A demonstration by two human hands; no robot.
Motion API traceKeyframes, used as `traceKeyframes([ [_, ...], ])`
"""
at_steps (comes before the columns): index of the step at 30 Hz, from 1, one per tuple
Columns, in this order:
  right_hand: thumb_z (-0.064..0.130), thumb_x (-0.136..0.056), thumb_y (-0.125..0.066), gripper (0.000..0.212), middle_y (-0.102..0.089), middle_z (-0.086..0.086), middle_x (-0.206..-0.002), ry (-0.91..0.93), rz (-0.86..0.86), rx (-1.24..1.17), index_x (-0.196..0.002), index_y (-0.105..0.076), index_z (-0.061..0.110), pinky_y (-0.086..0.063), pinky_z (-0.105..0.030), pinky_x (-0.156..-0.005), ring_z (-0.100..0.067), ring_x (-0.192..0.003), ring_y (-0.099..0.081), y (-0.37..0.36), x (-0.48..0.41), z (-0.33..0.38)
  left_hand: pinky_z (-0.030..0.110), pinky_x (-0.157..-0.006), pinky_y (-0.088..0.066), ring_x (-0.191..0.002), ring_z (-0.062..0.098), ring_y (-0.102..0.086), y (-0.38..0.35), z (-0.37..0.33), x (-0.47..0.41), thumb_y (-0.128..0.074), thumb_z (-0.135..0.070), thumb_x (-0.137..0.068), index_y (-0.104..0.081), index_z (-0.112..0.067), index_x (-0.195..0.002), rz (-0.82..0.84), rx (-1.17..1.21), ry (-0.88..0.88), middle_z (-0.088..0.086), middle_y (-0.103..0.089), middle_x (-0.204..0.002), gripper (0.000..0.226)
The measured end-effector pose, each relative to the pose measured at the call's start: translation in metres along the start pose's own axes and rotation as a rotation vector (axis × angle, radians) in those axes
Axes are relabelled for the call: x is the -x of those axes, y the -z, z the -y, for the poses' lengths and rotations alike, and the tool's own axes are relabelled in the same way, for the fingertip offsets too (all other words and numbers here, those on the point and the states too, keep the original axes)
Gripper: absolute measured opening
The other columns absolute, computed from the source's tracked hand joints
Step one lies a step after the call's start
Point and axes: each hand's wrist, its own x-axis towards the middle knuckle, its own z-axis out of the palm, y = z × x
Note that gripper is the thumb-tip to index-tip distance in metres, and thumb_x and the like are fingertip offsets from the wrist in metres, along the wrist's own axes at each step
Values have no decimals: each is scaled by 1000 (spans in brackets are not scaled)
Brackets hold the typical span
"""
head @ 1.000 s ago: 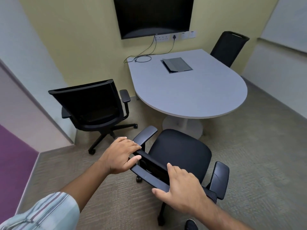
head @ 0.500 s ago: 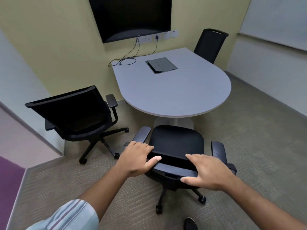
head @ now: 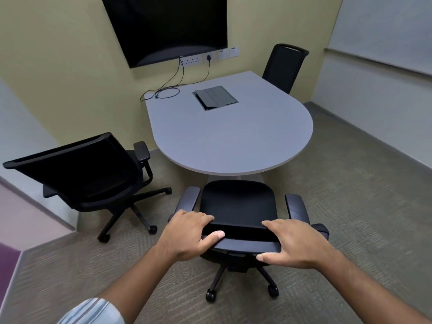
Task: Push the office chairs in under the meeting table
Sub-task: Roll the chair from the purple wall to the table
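The near office chair (head: 238, 206) is black, with a padded fabric seat, two grey-black padded armrests and a star base on castors. It faces the rounded end of the grey meeting table (head: 229, 139), its seat front just short of the table edge, by the pale pedestal. The left hand (head: 187, 235) wraps the left end of the backrest's top rail, fingers curled over the front and thumb pressed on the near side. The right hand (head: 294, 244) clasps the right end the same way, fingers over the top, thumb beneath.

A second black chair (head: 86, 174) with a mesh back stands to the left on the carpet, turned partly away and apart from the table. A third chair (head: 284, 66) is tucked against the far side. A recessed cable box (head: 215, 97) sits in the tabletop, and a coiled cable (head: 167, 92) lies near the wall under the dark wall screen (head: 166, 26).
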Motion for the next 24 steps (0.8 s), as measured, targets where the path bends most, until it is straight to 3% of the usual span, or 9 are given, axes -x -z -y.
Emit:
traceKeyframes([
  [2,102,-77,-45,102,-72,8,-120,40,3,-5,-140,-58,23,-59,-43,-92,-16,-108,-67,3,1,-39,42,-101,-49,-118,9,-68,-9,-27,-17,-9,-91,-98,-65,-27,-146,23,8,39,-12,-75,-129,98],
  [7,99,-76,-48,87,-68,10,-94,116,-27,17,-115,-62,22,-56,-40,-79,-16,-87,-65,3,7,-50,37,-105,-46,-123,4,-65,-11,-44,-4,-13,-91,-99,-65,-30,-146,13,24,95,-16,-73,-134,93],
  [11,98,-75,-52,72,-54,11,-73,153,-20,3,-86,-49,26,-48,-35,-64,-14,-68,-55,6,13,-74,35,-105,-44,-125,1,-63,-17,-72,-2,-18,-88,-102,-66,-31,-145,4,52,145,-19,-72,-136,86],
  [15,97,-73,-52,75,-52,10,-71,166,-7,0,-82,-46,24,-46,-39,-65,-16,-67,-54,7,22,-92,34,-106,-44,-126,0,-64,-20,-94,-1,-21,-87,-102,-68,-32,-144,-13,73,184,-21,-72,-136,83],
  [24,97,-73,-52,74,-48,9,-67,203,7,1,-79,-43,24,-26,-36,-58,-15,-59,-43,17,48,-126,36,-98,-53,-121,5,-70,-23,-147,-3,-31,-82,-105,-75,-28,-134,-111,40,179,-17,-77,-129,75],
])
